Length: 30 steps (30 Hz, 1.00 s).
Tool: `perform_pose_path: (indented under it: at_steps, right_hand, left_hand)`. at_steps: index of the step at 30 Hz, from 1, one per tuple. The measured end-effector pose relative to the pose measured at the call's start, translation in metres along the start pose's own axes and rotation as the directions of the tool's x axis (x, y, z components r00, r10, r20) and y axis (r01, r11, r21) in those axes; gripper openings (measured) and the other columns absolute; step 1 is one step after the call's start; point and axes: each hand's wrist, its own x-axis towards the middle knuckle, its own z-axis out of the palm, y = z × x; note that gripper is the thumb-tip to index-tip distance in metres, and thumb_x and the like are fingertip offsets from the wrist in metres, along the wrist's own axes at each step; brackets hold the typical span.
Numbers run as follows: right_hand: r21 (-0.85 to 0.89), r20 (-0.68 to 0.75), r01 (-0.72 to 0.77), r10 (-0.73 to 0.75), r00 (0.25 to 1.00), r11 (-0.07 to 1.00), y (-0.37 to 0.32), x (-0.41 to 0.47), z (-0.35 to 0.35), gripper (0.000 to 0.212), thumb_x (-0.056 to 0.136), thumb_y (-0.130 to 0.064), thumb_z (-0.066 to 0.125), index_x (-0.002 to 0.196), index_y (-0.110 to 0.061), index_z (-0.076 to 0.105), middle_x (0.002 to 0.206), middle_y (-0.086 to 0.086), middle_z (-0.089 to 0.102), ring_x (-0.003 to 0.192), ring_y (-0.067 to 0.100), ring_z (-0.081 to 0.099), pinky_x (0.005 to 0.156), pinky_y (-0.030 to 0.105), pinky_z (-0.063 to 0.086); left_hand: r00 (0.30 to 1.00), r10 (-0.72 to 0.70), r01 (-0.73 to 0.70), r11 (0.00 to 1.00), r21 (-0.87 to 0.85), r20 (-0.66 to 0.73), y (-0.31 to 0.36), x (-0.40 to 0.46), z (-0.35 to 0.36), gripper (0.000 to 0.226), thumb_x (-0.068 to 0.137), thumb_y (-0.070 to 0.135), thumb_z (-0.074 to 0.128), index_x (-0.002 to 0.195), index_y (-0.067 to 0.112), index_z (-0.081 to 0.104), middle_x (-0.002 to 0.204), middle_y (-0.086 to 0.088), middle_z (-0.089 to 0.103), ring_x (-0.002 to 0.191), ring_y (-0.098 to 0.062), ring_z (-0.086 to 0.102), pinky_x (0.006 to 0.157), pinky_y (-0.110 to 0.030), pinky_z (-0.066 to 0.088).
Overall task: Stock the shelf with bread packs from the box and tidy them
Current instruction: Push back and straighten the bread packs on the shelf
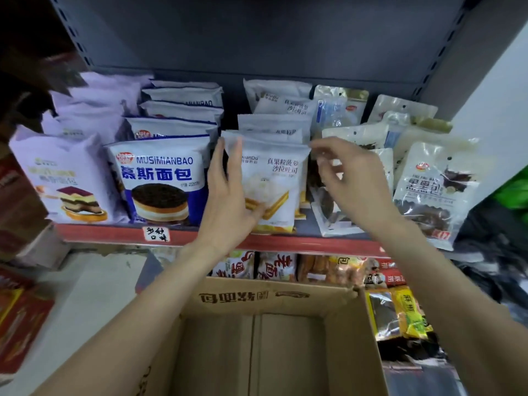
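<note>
A white sandwich-bread pack (274,178) stands upright at the front of its row on the shelf (114,231), with more of the same packs (275,124) behind it. My left hand (228,192) lies against the pack's left side, fingers straight and thumb across its lower front. Beside the pack's top right corner my right hand (348,178) hovers with loosely curled fingers; whether it touches the corner is unclear. The cardboard box (257,298) sits open below my arms and its inside shows no packs.
Blue mousse-bread packs (163,178) and purple cake packs (68,178) fill the shelf to the left. Clear packs of dark bread (437,184) stand to the right. A lower shelf holds orange and yellow snack bags (277,265). A handwritten label (156,234) hangs on the red shelf edge.
</note>
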Motion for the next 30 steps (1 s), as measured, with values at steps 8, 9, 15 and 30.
perform_pose_path:
  at_steps: [8,9,15,30]
  right_hand:
    - [-0.166,0.462,0.144,-0.052,0.885,0.976,0.023,0.111,0.011,0.034,0.094,-0.022,0.052,0.128,-0.017,0.054,0.136,0.008,0.049,0.125,0.022,0.044,0.100,0.023,0.030]
    - [-0.171,0.515,0.151,-0.042,0.856,0.974,0.026,0.120,0.018,0.036,0.094,-0.024,0.052,0.129,-0.018,0.053,0.137,0.008,0.048,0.126,0.023,0.043,0.103,0.028,0.032]
    - [-0.214,0.614,0.094,0.059,0.787,0.972,0.032,0.140,0.048,0.047,0.097,-0.026,0.047,0.142,-0.022,0.034,0.142,0.012,0.043,0.126,0.027,0.044,0.092,0.026,0.035]
    - [-0.070,0.613,0.071,-0.013,0.790,0.995,0.025,0.126,0.038,0.025,0.097,-0.024,0.048,0.103,-0.004,0.063,0.095,0.004,0.059,0.091,0.016,0.049,0.066,0.021,0.032]
  left_hand:
    - [0.854,-0.086,-0.239,0.811,0.534,0.513,0.018,0.093,-0.018,0.128,0.058,0.076,0.067,0.152,0.019,0.002,0.160,-0.005,0.007,0.147,-0.023,0.004,0.119,-0.040,0.002]
    - [0.821,-0.133,-0.232,0.811,0.538,0.555,0.016,0.098,-0.017,0.129,0.056,0.077,0.067,0.152,0.021,0.000,0.159,-0.005,0.010,0.146,-0.022,0.009,0.119,-0.040,0.005]
    - [0.866,-0.047,-0.287,0.768,0.573,0.498,0.006,0.078,-0.013,0.121,0.058,0.071,0.072,0.149,0.022,0.011,0.153,-0.004,0.023,0.141,-0.024,0.019,0.115,-0.048,0.013]
    - [0.941,0.135,-0.294,0.780,0.552,0.311,0.005,0.074,-0.014,0.125,0.047,0.084,0.062,0.144,0.012,0.029,0.146,-0.013,0.030,0.136,-0.031,0.025,0.116,-0.051,0.013]
